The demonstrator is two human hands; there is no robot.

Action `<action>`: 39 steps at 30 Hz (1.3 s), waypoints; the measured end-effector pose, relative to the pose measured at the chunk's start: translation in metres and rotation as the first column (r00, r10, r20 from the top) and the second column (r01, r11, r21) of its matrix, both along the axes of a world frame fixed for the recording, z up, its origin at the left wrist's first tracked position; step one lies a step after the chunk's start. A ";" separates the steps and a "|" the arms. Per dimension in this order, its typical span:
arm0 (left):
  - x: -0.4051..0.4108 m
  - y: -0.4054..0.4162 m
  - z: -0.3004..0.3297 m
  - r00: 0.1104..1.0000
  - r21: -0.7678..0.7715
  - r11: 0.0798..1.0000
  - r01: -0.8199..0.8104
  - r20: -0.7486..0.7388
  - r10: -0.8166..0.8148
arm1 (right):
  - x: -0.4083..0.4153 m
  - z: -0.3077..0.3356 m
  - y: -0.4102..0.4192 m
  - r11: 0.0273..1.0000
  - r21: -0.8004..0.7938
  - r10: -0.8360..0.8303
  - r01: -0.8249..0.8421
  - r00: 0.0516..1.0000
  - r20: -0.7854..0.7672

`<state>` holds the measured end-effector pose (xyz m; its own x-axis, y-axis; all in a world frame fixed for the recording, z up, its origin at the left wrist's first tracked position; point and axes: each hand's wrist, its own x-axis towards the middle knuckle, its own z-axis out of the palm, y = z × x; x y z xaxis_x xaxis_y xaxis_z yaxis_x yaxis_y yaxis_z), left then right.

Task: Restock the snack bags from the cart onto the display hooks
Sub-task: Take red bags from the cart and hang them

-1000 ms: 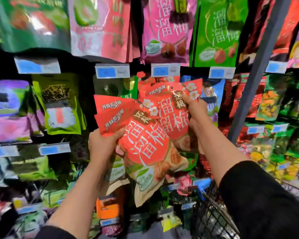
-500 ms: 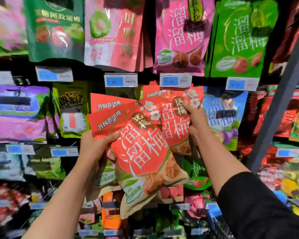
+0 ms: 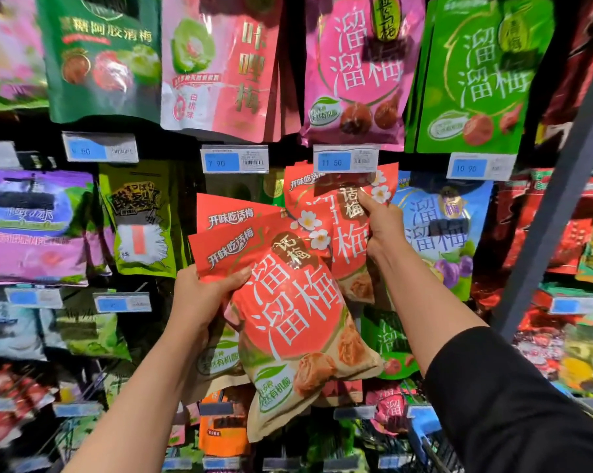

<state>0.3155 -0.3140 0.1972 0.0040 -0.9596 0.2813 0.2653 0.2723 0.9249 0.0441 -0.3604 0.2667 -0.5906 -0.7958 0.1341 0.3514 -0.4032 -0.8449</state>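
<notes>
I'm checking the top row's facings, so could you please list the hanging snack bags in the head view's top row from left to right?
Dark green glossy bag → pink bag with a green fruit ring → magenta bag with white characters → bright green bag with white characters.

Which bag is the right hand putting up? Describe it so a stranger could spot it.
Find the blue price tag reading 11 50. Just beneath it, the right hand pinches a red bag by its top. Unlike the matching red bags in the left hand, it sits against the rack.
</notes>
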 end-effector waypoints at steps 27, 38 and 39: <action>-0.015 0.007 -0.029 0.998 0.109 0.993 0.044 0.034 -0.048 | 0.066 -0.050 0.057 0.990 0.126 0.115 -0.063 0.875 -0.470; -0.024 0.009 -0.030 0.988 0.032 0.989 0.147 0.050 -0.148 | 0.061 -0.035 0.082 0.988 0.124 0.129 -0.095 0.944 -0.304; -0.026 0.009 -0.029 0.986 0.031 0.987 0.155 0.053 -0.157 | 0.062 -0.031 0.082 0.991 0.117 0.101 -0.067 0.947 -0.307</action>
